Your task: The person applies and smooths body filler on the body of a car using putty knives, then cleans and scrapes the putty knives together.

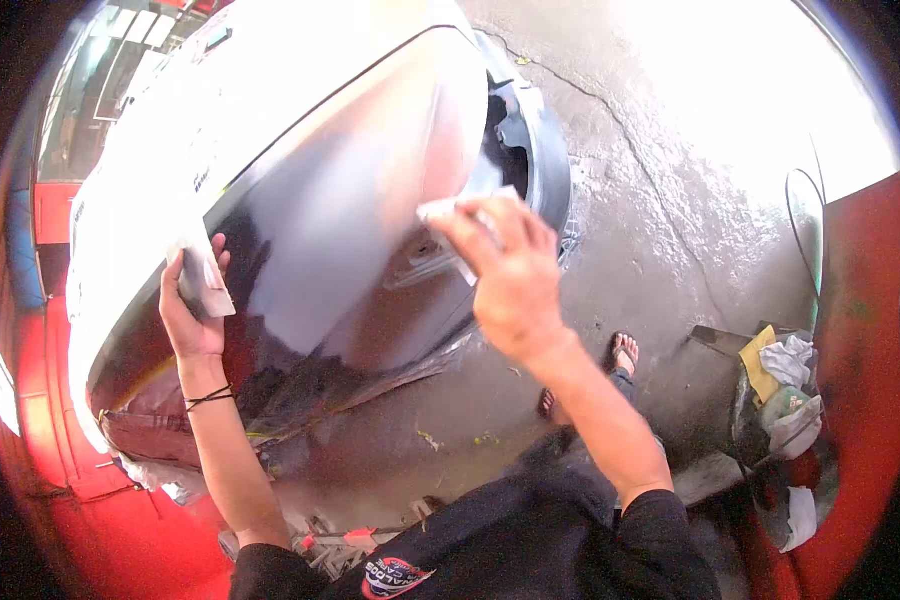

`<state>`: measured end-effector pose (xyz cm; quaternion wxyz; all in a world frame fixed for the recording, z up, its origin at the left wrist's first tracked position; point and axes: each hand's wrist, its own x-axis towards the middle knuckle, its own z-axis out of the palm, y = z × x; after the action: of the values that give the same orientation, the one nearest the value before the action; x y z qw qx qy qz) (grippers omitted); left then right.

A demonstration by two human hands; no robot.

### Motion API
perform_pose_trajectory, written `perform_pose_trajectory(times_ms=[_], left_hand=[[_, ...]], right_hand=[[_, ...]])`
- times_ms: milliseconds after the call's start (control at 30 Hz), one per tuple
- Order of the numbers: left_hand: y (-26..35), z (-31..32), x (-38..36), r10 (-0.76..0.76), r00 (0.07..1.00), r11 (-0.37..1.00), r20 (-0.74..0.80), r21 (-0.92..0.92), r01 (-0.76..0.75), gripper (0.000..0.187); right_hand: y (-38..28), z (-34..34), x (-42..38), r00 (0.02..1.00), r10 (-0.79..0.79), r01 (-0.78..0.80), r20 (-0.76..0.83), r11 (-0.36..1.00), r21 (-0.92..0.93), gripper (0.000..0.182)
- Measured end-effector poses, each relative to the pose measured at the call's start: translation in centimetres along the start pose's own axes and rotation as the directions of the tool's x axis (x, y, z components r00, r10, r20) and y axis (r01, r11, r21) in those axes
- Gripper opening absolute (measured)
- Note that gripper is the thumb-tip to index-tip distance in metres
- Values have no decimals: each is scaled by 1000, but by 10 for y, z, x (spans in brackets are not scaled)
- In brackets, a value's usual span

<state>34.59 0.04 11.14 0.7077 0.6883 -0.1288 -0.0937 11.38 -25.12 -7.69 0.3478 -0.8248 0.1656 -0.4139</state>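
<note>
Sanding the car body panel [340,210] looks to be the step in hand: a dull, grey-primed curve of bodywork that fills the upper left of the view, with the wheel arch [530,150] at its far edge. The right hand [510,270] presses a pale folded sheet [450,215], probably abrasive paper, flat against the panel just short of that arch; its grip is closed around the sheet, fingers curled over the top. The left hand [195,300] rests against the panel's near side, on the opposite side from the arch, its grip closed on a second pale pad [205,280] pinched between thumb and fingers.

To do this well, I judge the sheet should stay flat under the fingers so that pressure spreads evenly and no grooves are cut. Strokes should follow the panel's curve and ease off near the arch edge, where the coating is easily rubbed through. The left hand steadies the body well where it is.

Below the panel, wet concrete floor [670,200] shows a sandalled foot [622,352]. Farther from the panel, to the right, crumpled rags [785,365] lie against a red wall [860,400].
</note>
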Motion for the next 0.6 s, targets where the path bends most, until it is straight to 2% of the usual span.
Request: perform_pose_trajectory(times_ms=[67,133,300,433,600], left_hand=[[1,2,-1,-14,1000,1000,3,14,14,56],[1,1,0,-22,1000,1000,8,2,22,57],[3,-7,3,-94,995,991,27,-88,97,54],[2,-4,0,-81,997,994,8,-66,81,56],[3,-5,0,-77,997,996,12,-44,77,56]], right_hand=[[15,-25,41,1000,18,-16,-9,989,149,56],[42,-26,81,999,-17,27,-34,950,310,56],[70,-31,153,997,-82,82,-10,964,251,54],[62,-31,158,997,-35,18,74,977,214,57],[54,-22,150,999,-33,28,37,992,125,62]])
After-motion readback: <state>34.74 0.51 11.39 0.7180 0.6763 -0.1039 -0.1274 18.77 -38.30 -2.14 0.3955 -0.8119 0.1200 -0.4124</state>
